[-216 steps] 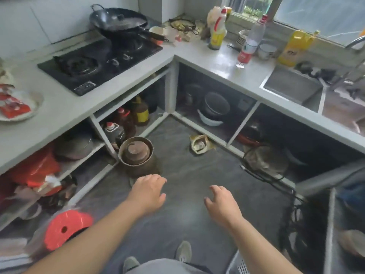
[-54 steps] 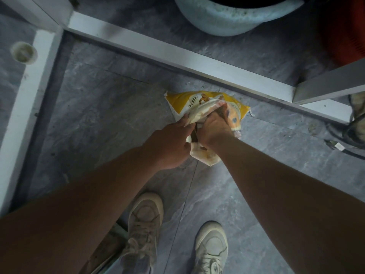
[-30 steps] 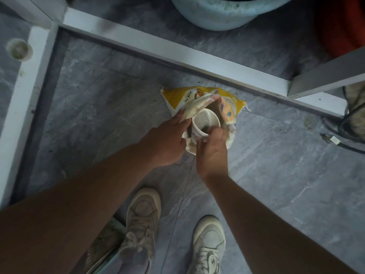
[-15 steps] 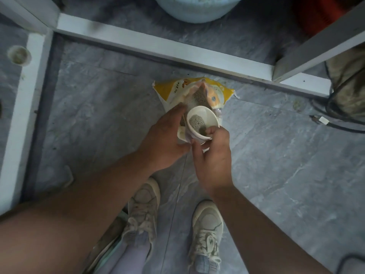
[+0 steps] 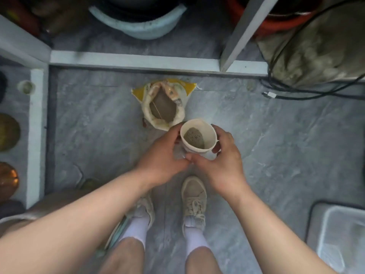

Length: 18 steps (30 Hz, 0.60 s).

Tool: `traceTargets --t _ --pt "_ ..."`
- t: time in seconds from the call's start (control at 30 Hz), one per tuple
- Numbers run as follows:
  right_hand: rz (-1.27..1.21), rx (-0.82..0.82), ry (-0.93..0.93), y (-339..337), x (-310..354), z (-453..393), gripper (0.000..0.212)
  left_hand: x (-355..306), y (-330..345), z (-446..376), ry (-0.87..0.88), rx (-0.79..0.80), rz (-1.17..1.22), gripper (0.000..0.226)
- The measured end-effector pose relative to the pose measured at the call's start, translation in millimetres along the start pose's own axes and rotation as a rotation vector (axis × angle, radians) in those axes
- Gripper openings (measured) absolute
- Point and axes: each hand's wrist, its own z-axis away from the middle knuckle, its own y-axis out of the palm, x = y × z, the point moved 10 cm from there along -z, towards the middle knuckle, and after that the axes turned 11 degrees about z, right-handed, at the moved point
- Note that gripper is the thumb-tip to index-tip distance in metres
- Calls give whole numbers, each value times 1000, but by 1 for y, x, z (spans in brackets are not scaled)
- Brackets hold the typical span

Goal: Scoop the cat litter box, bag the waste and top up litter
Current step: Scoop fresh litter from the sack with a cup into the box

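Note:
A yellow and white litter bag (image 5: 178,89) stands open on the grey floor, with grey-brown litter visible in its mouth. Just in front of it I hold a white paper cup (image 5: 209,135) upright, with litter in its bottom. My right hand (image 5: 223,161) grips the cup's right side and base. My left hand (image 5: 165,155) curls round the cup's left side. Both hands are lifted above the floor, over my shoes.
A white cabinet frame (image 5: 138,61) runs along the back, with a pale basin (image 5: 138,26) and a red tub (image 5: 276,20) under it. A black cable (image 5: 296,93) lies at the right. A clear plastic bin (image 5: 343,240) sits at the lower right.
My right hand has lifted the filled cup out of the bag and toward me. My left hand let go of the bag's rim and moved onto the cup. The bag now stands open alone.

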Motion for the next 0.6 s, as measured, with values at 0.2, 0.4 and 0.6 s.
traceTargets --t 0.2,0.4,0.6 --pt "-105 20 51 -43 -5 51 67 -56 41 40 99 194 1 80" --pt "-167 -115 188 -68 -36 112 69 -65 84 68 194 321 -202 90" --pt "-221 -339 305 -105 -76 204 73 -60 138 128 284 406 -543 89"
